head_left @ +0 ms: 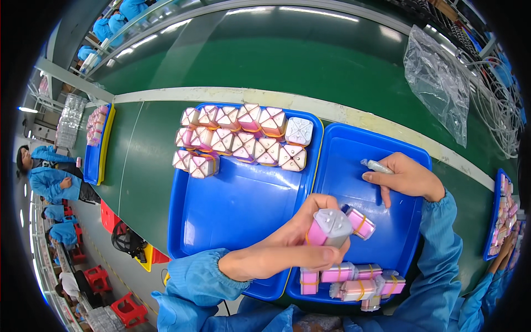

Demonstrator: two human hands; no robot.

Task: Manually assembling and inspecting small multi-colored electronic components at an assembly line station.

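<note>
Your left grip (296,240) clamps a pink-wrapped block (333,222) right of lower centre; your right grip (408,176) pinches a slim pale tube (379,166). Upright blocks (243,145) in the central blue tray (238,207) look done; banded blocks (357,290), lower right, seem left.

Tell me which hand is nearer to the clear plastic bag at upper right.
Right: the right hand is below the bag; the left hand is farther away, lower and to the left.
</note>
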